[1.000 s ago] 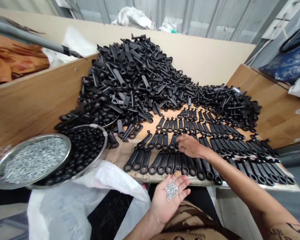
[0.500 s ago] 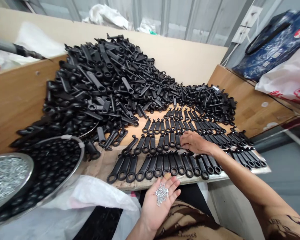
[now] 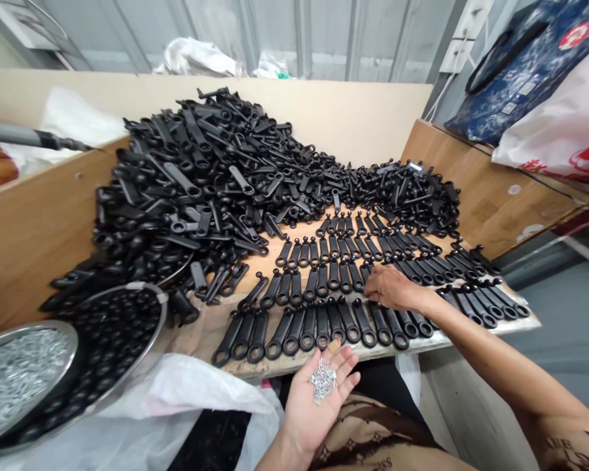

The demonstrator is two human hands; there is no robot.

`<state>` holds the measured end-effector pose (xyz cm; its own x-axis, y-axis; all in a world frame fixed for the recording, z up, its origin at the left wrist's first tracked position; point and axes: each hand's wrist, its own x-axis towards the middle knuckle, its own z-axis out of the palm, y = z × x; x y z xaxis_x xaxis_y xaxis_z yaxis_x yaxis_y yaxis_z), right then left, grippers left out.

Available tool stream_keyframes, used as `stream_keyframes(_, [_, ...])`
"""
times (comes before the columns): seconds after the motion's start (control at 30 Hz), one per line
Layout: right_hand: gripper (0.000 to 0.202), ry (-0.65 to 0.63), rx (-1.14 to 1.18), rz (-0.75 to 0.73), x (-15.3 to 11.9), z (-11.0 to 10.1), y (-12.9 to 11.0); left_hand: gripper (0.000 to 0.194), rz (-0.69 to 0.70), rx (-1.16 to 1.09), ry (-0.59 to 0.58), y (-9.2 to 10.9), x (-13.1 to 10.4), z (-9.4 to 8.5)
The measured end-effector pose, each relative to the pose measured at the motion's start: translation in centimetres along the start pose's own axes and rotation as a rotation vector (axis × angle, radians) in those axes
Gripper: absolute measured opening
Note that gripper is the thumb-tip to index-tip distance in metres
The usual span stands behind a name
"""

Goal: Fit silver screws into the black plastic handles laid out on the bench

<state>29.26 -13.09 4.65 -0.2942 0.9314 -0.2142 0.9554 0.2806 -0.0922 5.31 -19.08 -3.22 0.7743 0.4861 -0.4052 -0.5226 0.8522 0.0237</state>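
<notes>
My left hand [image 3: 310, 411] is turned palm up near the table's front edge, fingers stretched out, with a heap of small silver screws [image 3: 323, 380] lying in the palm. My right hand [image 3: 391, 286] reaches over the second row from the front, fingertips pinched together and pointing down at a black crank handle [image 3: 367, 269]. What the fingertips hold, if anything, is too small or hidden to tell. Rows of similar black handles [image 3: 307, 327] lie side by side, ring ends towards me and small ball-like knobs at the far ends. The right hand and forearm cover some of them.
A large pile of black handles [image 3: 216, 150] fills the table's back left. At left, a bowl of silver screws [image 3: 19, 373] rests on a basin of round black parts [image 3: 122, 327]. A power driver [image 3: 34, 137] juts in above. Bags [image 3: 515, 78] stand at right.
My right hand has shifted slightly right along the second row, to about one handle further. My left hand stays palm up with the screws. The camera view has tilted a little.
</notes>
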Motion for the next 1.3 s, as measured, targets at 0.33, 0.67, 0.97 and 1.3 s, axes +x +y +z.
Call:
stream_keyframes(0.33, [0.014,-0.032,0.033,-0.11,0.8,0.1,-1.3,0.032,0.033,0.013,0.004,0.1,-0.5,-0.3])
stream_keyframes(0.67, [0.021,0.051,0.058,-0.186,3.0,0.7,-2.8,0.03,0.054,0.001,0.012,0.4,-1.0,-0.1])
stream_keyframes(0.97, [0.012,0.088,0.0,-0.183,3.3,0.5,-3.6,0.028,0.069,-0.02,0.018,0.7,-1.3,0.2])
stream_keyframes(1.3, [0.012,0.035,-0.012,-0.204,3.9,0.5,-4.9,0.03,0.069,-0.04,-0.012,0.8,-1.5,0.0])
